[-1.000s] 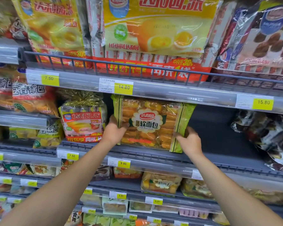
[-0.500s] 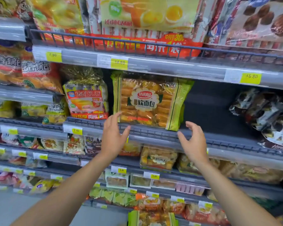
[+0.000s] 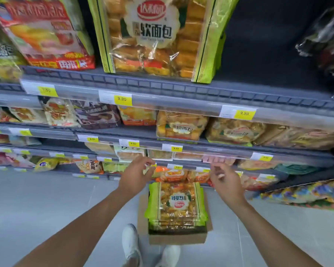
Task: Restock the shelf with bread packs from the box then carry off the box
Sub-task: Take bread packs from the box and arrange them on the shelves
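A green-edged bread pack stands upright on the grey shelf at the top. Dark bare shelf space lies to its right. On the floor below sits a cardboard box holding a stack of the same bread packs. My left hand and my right hand hang above the box, one over each far corner of the top pack. Both hold nothing, and their fingers are loosely curled.
Lower shelves carry many bread and snack packs behind yellow price tags. A red cake pack stands left of the bread pack, and dark wrapped packs at far right. My white shoes stand on grey floor tiles.
Both hands let go of the pack on the shelf and dropped to just above the box. My view tilted down, bringing the box and floor into sight.
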Demonstrator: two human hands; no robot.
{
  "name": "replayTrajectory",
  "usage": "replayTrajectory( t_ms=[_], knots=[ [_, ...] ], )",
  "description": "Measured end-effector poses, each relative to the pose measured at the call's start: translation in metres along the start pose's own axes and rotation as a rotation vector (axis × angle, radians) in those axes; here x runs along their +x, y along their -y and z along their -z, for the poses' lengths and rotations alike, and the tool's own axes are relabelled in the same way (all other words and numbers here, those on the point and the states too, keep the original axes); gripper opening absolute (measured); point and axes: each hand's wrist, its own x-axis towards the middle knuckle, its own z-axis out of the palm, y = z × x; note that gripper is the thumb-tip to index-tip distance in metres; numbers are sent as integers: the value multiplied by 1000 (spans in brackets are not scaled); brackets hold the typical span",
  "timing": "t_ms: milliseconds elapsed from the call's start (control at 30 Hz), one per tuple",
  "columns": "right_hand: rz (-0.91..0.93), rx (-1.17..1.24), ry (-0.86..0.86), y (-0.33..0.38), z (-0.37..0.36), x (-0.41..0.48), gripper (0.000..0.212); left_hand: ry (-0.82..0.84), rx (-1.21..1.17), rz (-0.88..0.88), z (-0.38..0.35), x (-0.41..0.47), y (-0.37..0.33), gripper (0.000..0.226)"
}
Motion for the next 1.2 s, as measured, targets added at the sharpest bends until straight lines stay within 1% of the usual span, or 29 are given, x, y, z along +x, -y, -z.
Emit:
replayTrajectory(
  t_ms=[100, 200, 300, 400, 500, 633, 733, 833, 933, 967, 1033, 1100, 1200],
  knots=[
    [-92, -37, 63, -47, -24, -11, 13, 145, 13, 172, -37, -8, 36, 20],
    [-250, -64, 152, -98, -50, -19, 16, 236, 33, 313, -79, -13, 76, 30],
    [-362, -99, 210, -149, -75, -25, 16, 339, 83, 442, -116, -17, 116, 39],
    [-450, -135, 261, -193, -99, -28, 11, 409, 109, 513, -149, -19, 152, 45],
    [-540, -128, 310, -235, -123, -28, 12, 468, 134, 577, -182, -18, 182, 52],
    [-618, -164, 330, -278, -157, -28, 20, 473, 102, 698, -230, -14, 220, 60],
    [-654, -183, 354, -304, -183, -24, 29, 505, 123, 725, -265, -10, 244, 68],
    [-670, -225, 409, -325, -207, -18, 40, 526, 123, 735, -294, -4, 258, 59],
    [-681, -229, 382, -347, -230, -10, 47, 493, 54, 742, -315, 3, 275, 47],
    [-690, -233, 380, -354, -236, -7, 50, 486, 35, 755, -321, 5, 284, 46],
    [-708, -233, 388, -365, -248, -3, 55, 479, -13, 800, -330, 8, 297, 50],
    [-702, -232, 385, -371, -256, -2, 53, 453, -91, 847, -338, 12, 303, 51],
    [-675, -234, 316, -375, -263, -5, 43, 410, -167, 903, -345, 16, 305, 42]
  ],
)
